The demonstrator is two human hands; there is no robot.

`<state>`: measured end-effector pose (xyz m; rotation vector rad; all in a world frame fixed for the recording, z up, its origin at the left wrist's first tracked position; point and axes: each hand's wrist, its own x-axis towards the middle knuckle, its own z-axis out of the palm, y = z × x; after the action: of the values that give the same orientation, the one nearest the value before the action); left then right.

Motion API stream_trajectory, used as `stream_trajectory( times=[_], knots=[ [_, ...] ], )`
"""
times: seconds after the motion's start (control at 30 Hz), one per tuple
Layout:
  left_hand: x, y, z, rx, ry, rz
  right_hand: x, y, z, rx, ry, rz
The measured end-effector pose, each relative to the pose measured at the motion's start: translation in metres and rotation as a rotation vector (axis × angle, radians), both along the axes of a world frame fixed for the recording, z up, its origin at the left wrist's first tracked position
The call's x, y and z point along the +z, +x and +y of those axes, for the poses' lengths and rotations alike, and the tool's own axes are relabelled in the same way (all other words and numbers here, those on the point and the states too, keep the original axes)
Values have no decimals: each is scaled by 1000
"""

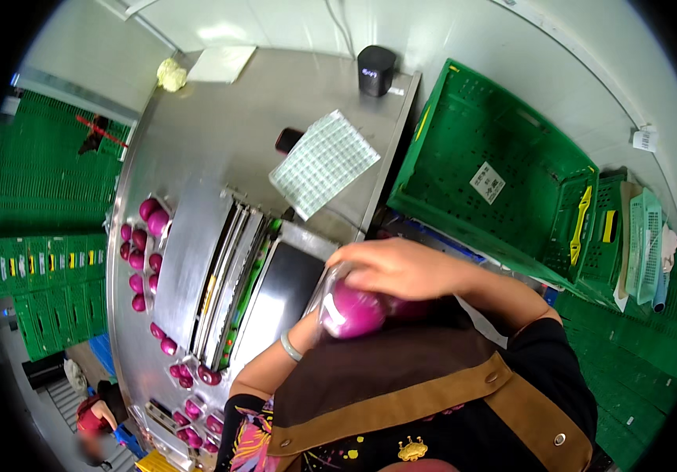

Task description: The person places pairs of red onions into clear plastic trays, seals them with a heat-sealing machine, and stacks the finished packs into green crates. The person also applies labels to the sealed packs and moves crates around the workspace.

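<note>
Before my apron is a clear film-wrapped pack of red onions (353, 310), raised close to my body. Draped over its upper side, my right hand (403, 268) grips the pack with bent, slightly blurred fingers. My left hand (310, 331) reaches in behind the pack from the left, a pale bangle on its wrist; its fingers are hidden. Beyond the left forearm sits a metal film-wrapping machine (188, 265) with rollers and a dark flat plate (288, 274). Wrapped and loose red onions (136, 259) lie along the steel table's left side.
On the steel table (220, 127) are a printed sheet (324, 165), a dark phone-like device (288, 140), and a black clock-like device (377, 71). A large green crate (492, 159) stands at right. Stacked green crates (49, 265) and another person (97, 416) are at left.
</note>
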<state>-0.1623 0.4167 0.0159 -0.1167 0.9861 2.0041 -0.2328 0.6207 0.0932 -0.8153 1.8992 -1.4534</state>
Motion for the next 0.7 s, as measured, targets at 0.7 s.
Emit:
stream_trajectory(
  times=[0.7],
  knots=[
    [-56, -98, 108, 291, -879, 1010, -371, -273, 253, -1719, 568, -13]
  ],
)
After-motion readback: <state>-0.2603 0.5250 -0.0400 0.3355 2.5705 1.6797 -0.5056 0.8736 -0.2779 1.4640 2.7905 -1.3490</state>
